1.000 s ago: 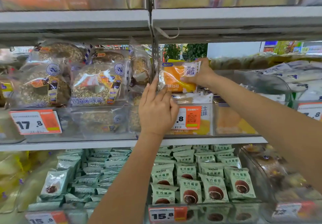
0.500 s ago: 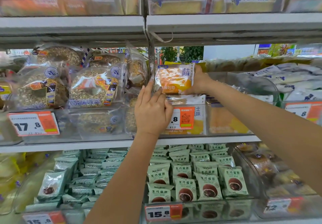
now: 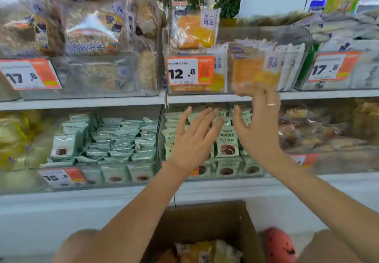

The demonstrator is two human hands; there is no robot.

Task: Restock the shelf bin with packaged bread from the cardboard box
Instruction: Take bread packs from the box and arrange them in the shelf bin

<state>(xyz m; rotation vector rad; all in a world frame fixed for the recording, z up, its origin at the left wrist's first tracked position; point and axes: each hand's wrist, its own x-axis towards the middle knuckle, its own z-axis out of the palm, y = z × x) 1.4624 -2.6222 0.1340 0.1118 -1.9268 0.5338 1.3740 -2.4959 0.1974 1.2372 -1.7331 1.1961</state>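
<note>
Both hands now off cheese-bread pack [image 3: 195,29] — pack sits atop stack in clear shelf bin [image 3: 223,86]. Left hand [image 3: 194,139] and right hand [image 3: 258,123] lowered, fingers spread, holding nothing. More packs left in cardboard box [image 3: 242,217] — restocking partly done.

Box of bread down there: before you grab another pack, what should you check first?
1. Left hand empty: ok, fingers straight, holding nothing.
2. Right hand empty: ok, fingers loose, nothing held.
3. Last pack settled in the bin: ok, standing on the front row, no hand touching it.
4. Box has packs left: ok, some show inside.
5. Room left in the bin: cannot tell, its back is hidden.
</note>
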